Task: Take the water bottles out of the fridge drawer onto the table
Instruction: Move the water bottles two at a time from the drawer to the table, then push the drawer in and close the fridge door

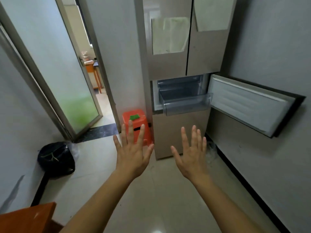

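In front of the fridge (168,68), a person is standing a little way back and holding both hands up in the air. The left hand (133,155) and the right hand (191,157) are both showing their backs to the camera with fingers straight and spread, gripping nothing and touching nothing. Low on the fridge, a small compartment door (249,105) is hanging wide open to the right, and a clear plastic drawer (186,105) is sticking out of the opening. No water bottles are showing. Nothing is standing out through the drawer's see-through walls, but its floor is partly hidden from this angle, so I cannot tell whether any are lying inside. Left of the fridge's foot an orange stool (126,116) is standing with a green scrap (134,117) on top, partly behind the left hand's fingers. Well away from the fridge, at the near left of the view, a corner of the brown desk (28,219) is poking in, with no bottles showing on that part.

Judging from the task, a full bottle is likely going to feel fairly heavy for its size. Its thin walls are probably going to give a little under a squeeze, and coming from the cold its skin may be wet and slippery. Wrapping fingers and thumb round the middle of the body, or round the stiffer neck under the cap, is looking like the safest hold. The drawer is looking light and brittle, so leaning on its front lip is risking a crack.
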